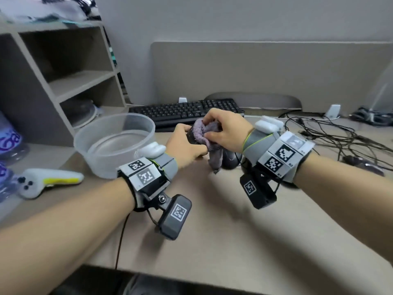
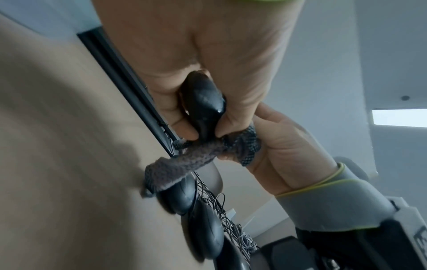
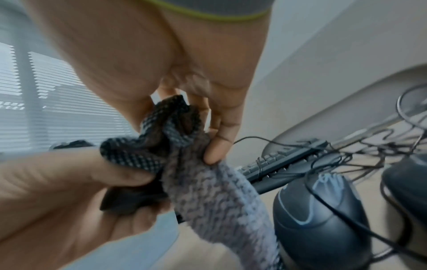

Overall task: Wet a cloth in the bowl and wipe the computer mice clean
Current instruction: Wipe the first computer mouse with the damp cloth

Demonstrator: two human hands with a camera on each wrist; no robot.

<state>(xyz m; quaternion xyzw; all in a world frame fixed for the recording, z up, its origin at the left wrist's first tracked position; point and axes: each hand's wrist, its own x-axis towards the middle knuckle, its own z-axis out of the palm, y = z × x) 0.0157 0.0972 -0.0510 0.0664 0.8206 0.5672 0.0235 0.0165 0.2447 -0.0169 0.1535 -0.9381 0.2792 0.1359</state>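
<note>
While lifted off the surface (image 1: 212, 220) in the left hand (image 1: 182, 143), pinched between thumb and curled fingers, black mouse (image 2: 203, 104) gets rubbed by purple-grey cloth (image 1: 204, 133) bunched in the right hand (image 1: 225, 130). Risks, as judgement: slipping from a wet, narrow grip and dropping onto the second mouse (image 1: 230, 160) just below; dangling cloth tail dripping onto it or snagging cables (image 1: 331, 133) at right; water seeping into button seams. Left elbow swing could knock the clear bowl (image 1: 114, 143) near left.
</note>
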